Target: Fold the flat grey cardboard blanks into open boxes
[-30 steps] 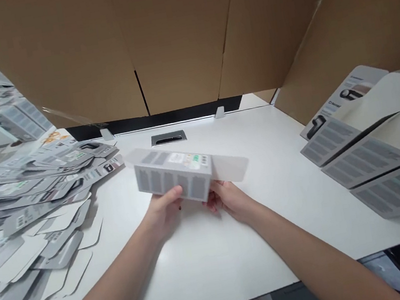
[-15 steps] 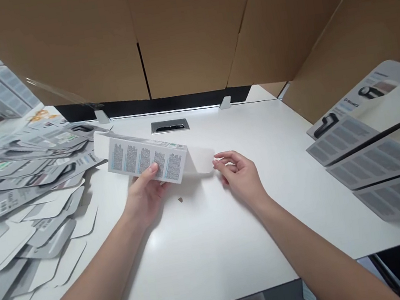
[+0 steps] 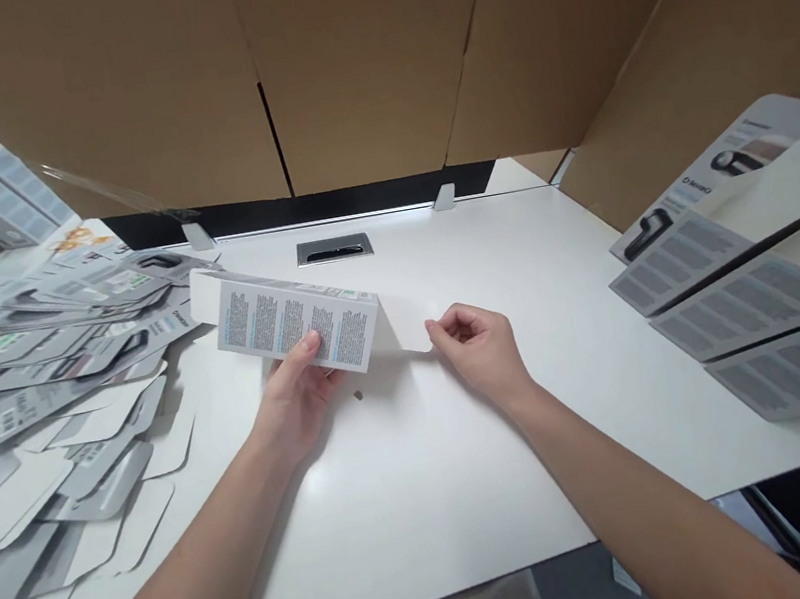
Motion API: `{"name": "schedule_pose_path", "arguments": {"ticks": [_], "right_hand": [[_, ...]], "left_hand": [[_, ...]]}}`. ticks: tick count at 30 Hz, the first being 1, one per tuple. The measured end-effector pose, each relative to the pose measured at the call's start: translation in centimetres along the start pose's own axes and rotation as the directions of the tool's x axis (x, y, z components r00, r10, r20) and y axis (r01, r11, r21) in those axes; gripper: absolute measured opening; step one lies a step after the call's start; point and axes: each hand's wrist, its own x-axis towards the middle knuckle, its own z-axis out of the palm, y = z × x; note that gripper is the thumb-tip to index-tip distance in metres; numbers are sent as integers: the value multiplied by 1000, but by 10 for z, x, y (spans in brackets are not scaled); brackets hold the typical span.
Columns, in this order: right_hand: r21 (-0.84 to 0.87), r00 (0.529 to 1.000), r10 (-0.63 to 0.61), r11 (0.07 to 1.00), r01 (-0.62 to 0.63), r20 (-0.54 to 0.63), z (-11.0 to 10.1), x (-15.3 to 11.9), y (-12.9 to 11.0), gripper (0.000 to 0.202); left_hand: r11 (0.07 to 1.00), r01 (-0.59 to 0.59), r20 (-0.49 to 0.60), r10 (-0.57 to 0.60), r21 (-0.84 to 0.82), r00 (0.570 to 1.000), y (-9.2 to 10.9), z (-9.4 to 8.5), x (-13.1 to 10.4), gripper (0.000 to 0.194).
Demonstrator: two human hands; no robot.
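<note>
My left hand (image 3: 300,391) grips a small printed carton (image 3: 293,321) from its near side, thumb on the face with columns of text. The carton is tilted above the white table, and a white end flap (image 3: 199,299) sticks out at its left. From its right end a long white flap (image 3: 404,324) reaches toward my right hand (image 3: 480,348). Thumb and forefinger of that hand are pinched at the flap's outer corner. The carton's inside is hidden from me.
Flat unfolded cartons (image 3: 48,426) lie heaped on the left. Several formed cartons (image 3: 772,301) stand in a row at the right edge. Brown cardboard (image 3: 363,62) walls off the back. A metal-framed slot (image 3: 333,249) and a small brown scrap (image 3: 359,395) are on the tabletop.
My right fingers have closed into a tighter pinch at the flap's corner. The carton in my left hand has hardly moved, and the view has shifted slightly.
</note>
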Motion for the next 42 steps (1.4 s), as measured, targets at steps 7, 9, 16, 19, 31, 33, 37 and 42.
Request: {"name": "schedule_pose_path", "arguments": {"ticks": [7,9,16,19,31,33,37,42], "right_hand": [[21,999,-48,999,48,6,1,-3,0,39],[98,998,-24,995,19,53,0,-2,-2,44],[272,948,40,953,-131,316,-3,2,-7,60],[227,927,68,961,-160,368,-5,0,-8,62],[128,948,80,984,-124,308,-3,-2,-7,73],[114,956,68,988,-104,285,-2,-3,-9,76],[112,953,58,989,-95,297,-2,-4,-10,71],[211,932,20,972,-103,361,0,-4,-2,69]], "left_hand": [[1000,10,32,-10,-18,999,1,2,-2,72],[999,-15,-12,14,-41,1000,2,2,0,70],[999,-24,-63,21,-34,998,3,3,2,69],[1000,-11,-46,11,-8,999,3,4,0,68],[998,58,10,-58,27,998,4,4,-4,65],[998,61,14,-61,27,998,4,5,-4,62],[999,44,-8,-44,10,999,4,5,-1,59],[1000,28,-46,-29,-11,999,5,0,5,70]]}}
